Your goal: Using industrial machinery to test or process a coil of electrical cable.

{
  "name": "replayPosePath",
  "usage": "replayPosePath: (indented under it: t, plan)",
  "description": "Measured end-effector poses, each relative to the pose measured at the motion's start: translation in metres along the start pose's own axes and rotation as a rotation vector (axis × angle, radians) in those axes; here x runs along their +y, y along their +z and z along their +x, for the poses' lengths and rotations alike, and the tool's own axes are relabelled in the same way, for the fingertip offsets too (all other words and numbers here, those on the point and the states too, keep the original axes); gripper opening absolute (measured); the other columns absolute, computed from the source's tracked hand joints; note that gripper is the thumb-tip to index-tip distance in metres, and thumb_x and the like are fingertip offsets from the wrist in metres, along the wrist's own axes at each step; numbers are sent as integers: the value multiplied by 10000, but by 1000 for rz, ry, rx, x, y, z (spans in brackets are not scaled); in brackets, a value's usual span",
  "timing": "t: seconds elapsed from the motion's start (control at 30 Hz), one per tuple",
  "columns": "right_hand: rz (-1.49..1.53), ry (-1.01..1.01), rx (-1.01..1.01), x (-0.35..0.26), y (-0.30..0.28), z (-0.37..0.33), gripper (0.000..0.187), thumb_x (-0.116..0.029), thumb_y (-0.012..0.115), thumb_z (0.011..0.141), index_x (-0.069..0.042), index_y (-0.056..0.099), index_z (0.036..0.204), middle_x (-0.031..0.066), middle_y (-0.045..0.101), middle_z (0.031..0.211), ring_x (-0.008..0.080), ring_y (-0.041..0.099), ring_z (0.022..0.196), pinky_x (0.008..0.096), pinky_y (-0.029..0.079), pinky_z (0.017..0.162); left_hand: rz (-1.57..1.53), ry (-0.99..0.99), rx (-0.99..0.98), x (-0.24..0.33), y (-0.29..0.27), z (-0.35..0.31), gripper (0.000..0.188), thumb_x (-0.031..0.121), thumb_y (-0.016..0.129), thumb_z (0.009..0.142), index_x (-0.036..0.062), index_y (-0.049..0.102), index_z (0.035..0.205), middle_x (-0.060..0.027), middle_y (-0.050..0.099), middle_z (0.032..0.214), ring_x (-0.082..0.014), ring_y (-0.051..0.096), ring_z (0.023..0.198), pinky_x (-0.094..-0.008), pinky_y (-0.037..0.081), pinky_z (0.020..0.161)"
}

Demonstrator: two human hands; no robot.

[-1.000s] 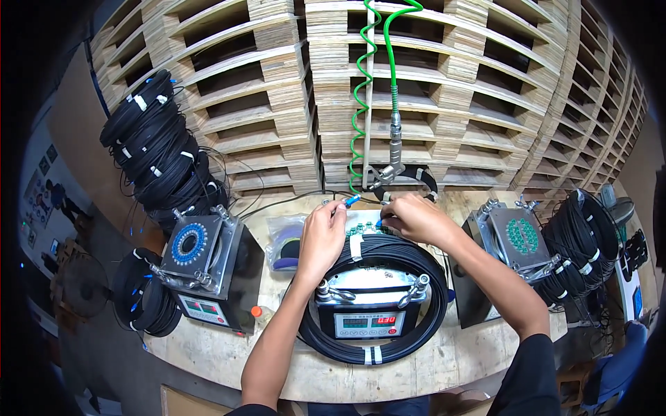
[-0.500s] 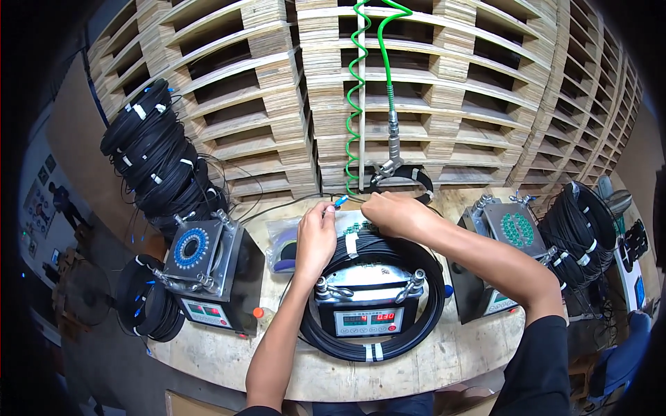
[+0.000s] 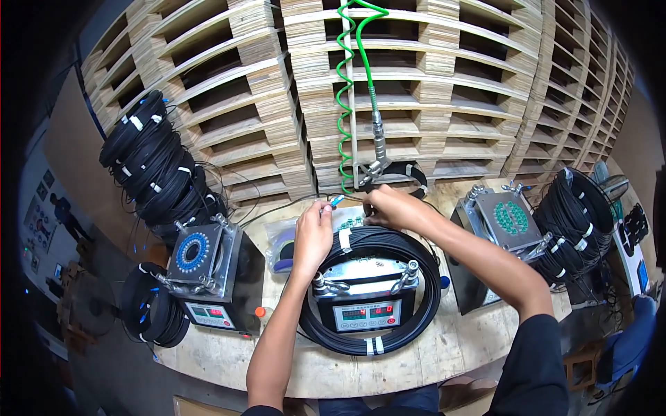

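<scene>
My left hand (image 3: 314, 234) pinches a blue fiber-optic connector (image 3: 337, 201) between thumb and fingers, behind the middle of the bench. Close by on the right, my right hand (image 3: 388, 207) is closed, its fingertips turned down and away; what they hold is hidden. Several green connectors (image 3: 352, 223) lie beside it, at the far rim of a black cable coil (image 3: 431, 305). The coil, bound with white tape, rings a metal polishing machine (image 3: 364, 317) with a lit display. Both forearms pass over the coil and the machine.
Similar machines stand left (image 3: 198, 277) with blue connectors and right (image 3: 510, 220) with green ones. Black cable coils are stacked at left (image 3: 149, 163) and right (image 3: 579, 215). An air gun (image 3: 378, 156) on a green hose hangs before wooden pallets (image 3: 402, 59). An orange-capped bottle (image 3: 261, 312) stands left.
My right hand has shifted slightly right, away from my left, and its fingers are more bunched. The blue connector stays in my left hand. The middle display's digits differ, and the view has shifted a little.
</scene>
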State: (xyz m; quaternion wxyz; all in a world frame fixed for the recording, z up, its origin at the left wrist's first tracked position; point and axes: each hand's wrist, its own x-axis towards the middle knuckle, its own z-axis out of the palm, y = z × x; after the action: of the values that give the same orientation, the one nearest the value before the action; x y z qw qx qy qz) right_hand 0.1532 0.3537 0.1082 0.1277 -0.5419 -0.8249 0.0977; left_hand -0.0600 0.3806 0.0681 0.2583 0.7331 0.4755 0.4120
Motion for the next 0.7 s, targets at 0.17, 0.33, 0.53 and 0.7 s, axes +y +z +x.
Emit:
replayPosePath:
  t: [0.17, 0.33, 0.53, 0.7]
  plan:
    - [50, -126, 170, 11, 11, -8, 225, -146, 737, 813, 27, 663, 936, 254, 667, 884, 432, 662, 881, 491, 537, 742, -26, 14, -1, -2, 3, 1, 241, 170, 522, 989, -30, 651, 1029, -267, 680, 933, -427, 653, 925, -465, 494, 830]
    - [-32, -118, 15, 7, 3, 7, 220, -63, 713, 812, 37, 690, 1006, 252, 680, 859, 415, 669, 846, 461, 536, 736, 9, -13, -14, -5, 2, 2, 261, 195, 561, 976, -22, 679, 1060, -247, 684, 881, -365, 668, 847, -418, 504, 786]
    - [151, -116, 123, 15, 4, -9, 298, -126, 734, 835, 26, 689, 1087, 239, 701, 898, 324, 696, 761, 384, 543, 700, 14, 209, -81, 3, -4, 8, 235, 171, 650, 930, 8, 727, 1079, -201, 705, 893, -312, 689, 821, -382, 513, 765]
    - [539, 138, 478, -18, 19, -72, 435, -196, 720, 887, -28, 603, 1271, 172, 694, 1006, 245, 670, 833, 364, 526, 748, 75, 283, -211, 7, -29, 23, 210, 161, 709, 874, 17, 750, 1022, -214, 703, 898, -344, 682, 834, -399, 515, 779]
